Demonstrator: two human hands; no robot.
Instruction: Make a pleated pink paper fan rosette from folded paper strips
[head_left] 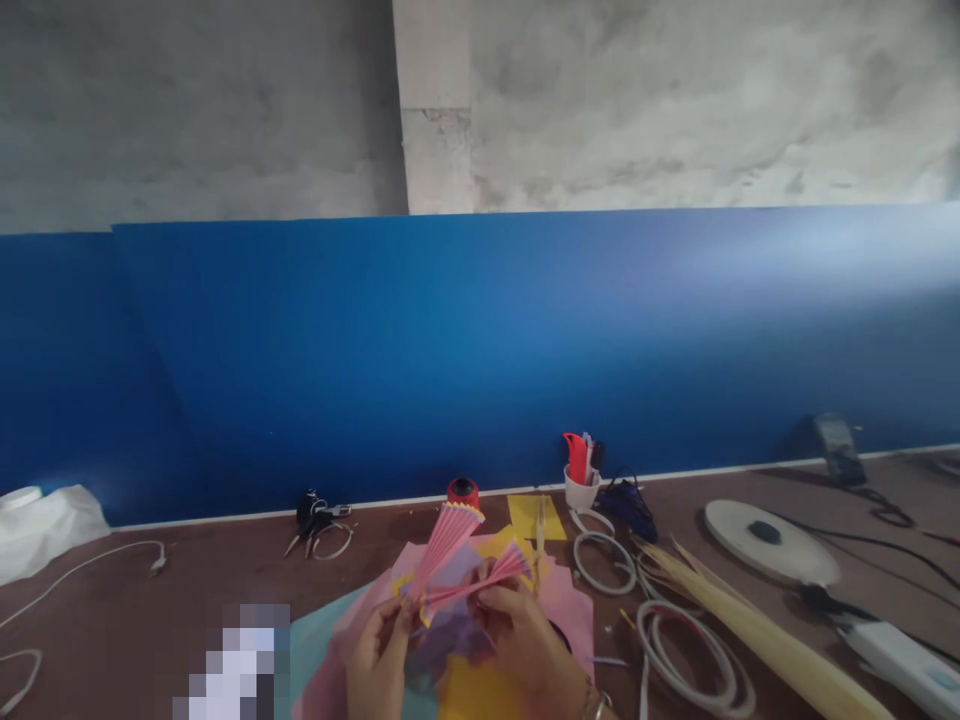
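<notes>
Low in the middle of the view, both my hands hold a pink pleated paper fan (450, 560) with yellow edging. My left hand (379, 655) pinches its narrow folded base on the left. My right hand (521, 635) grips the lower pleated wing, fingers closed round it. One wing of the fan spreads upward, the other points right. Under my hands lie sheets of coloured paper (562, 600), pink, yellow, purple and light green.
On the brown table: scissors (307, 520), a red-topped spool (463, 492), a white cup of pens (581, 480), white rings (604, 560), bamboo strips (750, 630), a white disc (769, 540), cables, a power strip (904, 655). A blue board (480, 350) stands behind.
</notes>
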